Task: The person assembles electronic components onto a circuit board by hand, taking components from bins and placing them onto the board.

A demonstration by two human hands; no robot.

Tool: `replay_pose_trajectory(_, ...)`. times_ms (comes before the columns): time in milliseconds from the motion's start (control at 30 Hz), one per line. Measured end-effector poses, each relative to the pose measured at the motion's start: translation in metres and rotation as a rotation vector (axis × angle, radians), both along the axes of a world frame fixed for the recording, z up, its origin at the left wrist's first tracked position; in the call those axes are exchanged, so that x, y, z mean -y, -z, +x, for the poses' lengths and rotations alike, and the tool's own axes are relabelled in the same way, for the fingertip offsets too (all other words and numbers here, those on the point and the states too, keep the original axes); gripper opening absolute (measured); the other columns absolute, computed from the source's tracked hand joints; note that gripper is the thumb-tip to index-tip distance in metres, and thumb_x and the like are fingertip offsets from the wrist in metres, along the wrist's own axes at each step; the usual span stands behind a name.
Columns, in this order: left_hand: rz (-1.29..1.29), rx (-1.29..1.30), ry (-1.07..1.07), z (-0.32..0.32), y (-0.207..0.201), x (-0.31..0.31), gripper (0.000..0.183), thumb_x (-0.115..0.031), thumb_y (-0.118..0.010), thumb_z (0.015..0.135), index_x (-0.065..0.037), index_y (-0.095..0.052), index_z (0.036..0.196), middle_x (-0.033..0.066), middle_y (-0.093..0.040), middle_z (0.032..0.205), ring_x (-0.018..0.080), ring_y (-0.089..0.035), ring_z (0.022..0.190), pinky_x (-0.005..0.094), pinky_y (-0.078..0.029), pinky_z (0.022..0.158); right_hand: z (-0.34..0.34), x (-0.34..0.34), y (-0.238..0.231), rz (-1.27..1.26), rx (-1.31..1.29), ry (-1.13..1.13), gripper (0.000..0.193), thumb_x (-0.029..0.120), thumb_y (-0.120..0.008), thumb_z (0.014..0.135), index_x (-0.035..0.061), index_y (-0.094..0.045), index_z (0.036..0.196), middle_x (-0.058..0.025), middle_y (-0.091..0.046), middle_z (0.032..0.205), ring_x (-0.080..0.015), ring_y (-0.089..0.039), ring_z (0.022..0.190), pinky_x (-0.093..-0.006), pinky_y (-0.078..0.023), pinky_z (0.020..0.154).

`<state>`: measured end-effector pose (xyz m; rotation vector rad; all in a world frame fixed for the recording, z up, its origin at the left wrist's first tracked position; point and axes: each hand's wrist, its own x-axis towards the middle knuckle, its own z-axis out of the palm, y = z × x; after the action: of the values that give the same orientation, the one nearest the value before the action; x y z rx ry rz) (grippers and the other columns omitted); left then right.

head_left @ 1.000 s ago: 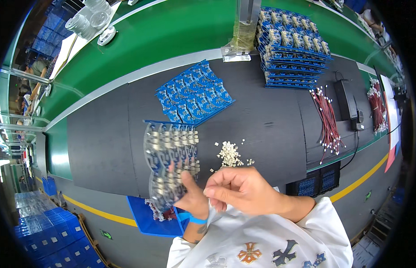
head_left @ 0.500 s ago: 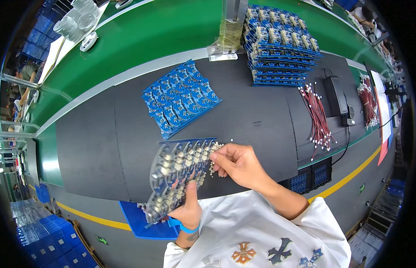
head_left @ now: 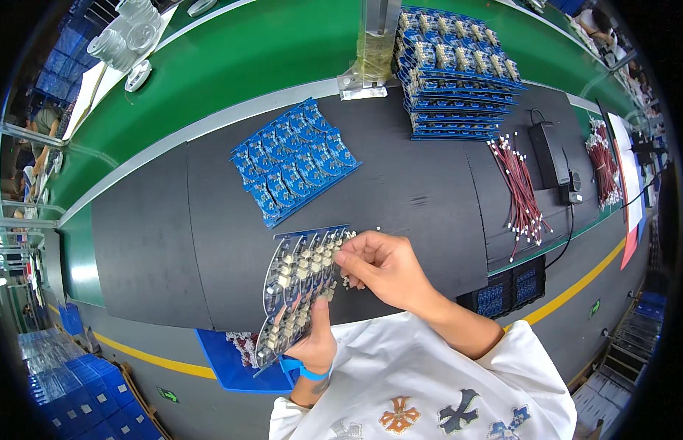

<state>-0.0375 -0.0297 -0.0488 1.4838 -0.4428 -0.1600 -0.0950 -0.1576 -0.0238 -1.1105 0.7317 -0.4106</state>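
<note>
My left hand (head_left: 317, 345) grips the lower edge of a circuit board panel (head_left: 300, 273), thumb on the near side. The panel is tilted up over the front of the black table and carries rows of cream-white connectors. At the panel's upper right, my right hand (head_left: 386, 268) is closed in a pinch, its fingertips against the connectors there. Whatever sits between those fingertips is too small to make out. Loose white connectors (head_left: 348, 280) lie on the table beside and under my right hand. Farther back, a flat stack of blue board panels (head_left: 296, 163) shows no white connectors.
A tall stack of connector-fitted panels (head_left: 459, 81) stands at the back beside a metal post (head_left: 377, 44). Red wire bundles (head_left: 519, 191) and a black power adapter (head_left: 550, 154) lie to the right. A blue bin (head_left: 228, 370) sits below the front edge.
The panel in my left hand has turned more edge-on and shifted slightly right. My right hand has moved a little left, staying at the panel's edge.
</note>
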Motion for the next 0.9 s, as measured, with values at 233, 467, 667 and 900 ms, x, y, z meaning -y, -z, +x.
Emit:
replay_pose_trajectory(233,0.450,0.633,0.054,0.013,-0.018,0.003,0.029,0.002,-0.061,0.076,0.010,-0.044,0.098,0.0267,-0.059,0.089,0.0291,-0.063,0.073,0.0294,-0.050,0.061,-0.004,0.003,-0.005,0.131,-0.090,-0.078,0.016,0.013,-0.059,0.084,-0.0025,-0.056,0.083,-0.0041,-0.058,0.068,-0.0061,-0.054,0.057,-0.0193,-0.044,0.050)
replay_pose_trajectory(467,0.083,0.108,-0.072,0.002,-0.007,0.007,0.025,0.004,-0.064,0.074,0.008,-0.050,0.094,0.0164,-0.060,0.093,0.0182,-0.059,0.080,0.0289,-0.047,0.073,-0.001,-0.002,-0.009,-0.097,0.010,-0.027,0.017,0.014,-0.058,0.084,-0.0025,-0.057,0.085,-0.0039,-0.058,0.069,-0.0063,-0.054,0.059,-0.0201,-0.044,0.050)
replay_pose_trajectory(667,0.179,0.193,-0.043,0.001,0.003,0.001,0.028,0.001,-0.069,0.071,0.004,-0.050,0.091,0.0131,-0.059,0.088,0.0171,-0.058,0.074,0.0272,-0.045,0.067,0.003,0.000,-0.007,0.134,0.108,-0.034,0.016,0.013,-0.056,0.086,-0.0027,-0.056,0.086,-0.0038,-0.058,0.070,-0.0064,-0.053,0.058,-0.0194,-0.045,0.053)
replay_pose_trajectory(900,0.285,0.290,-0.018,0.005,0.001,-0.001,0.028,-0.001,-0.070,0.071,0.006,-0.051,0.090,0.0143,-0.059,0.086,0.0175,-0.058,0.072,0.0261,-0.045,0.063,0.004,0.001,-0.010,0.062,0.036,-0.049,0.017,0.014,-0.057,0.085,-0.0031,-0.056,0.085,-0.0039,-0.058,0.070,-0.0065,-0.053,0.058,-0.0195,-0.045,0.053)
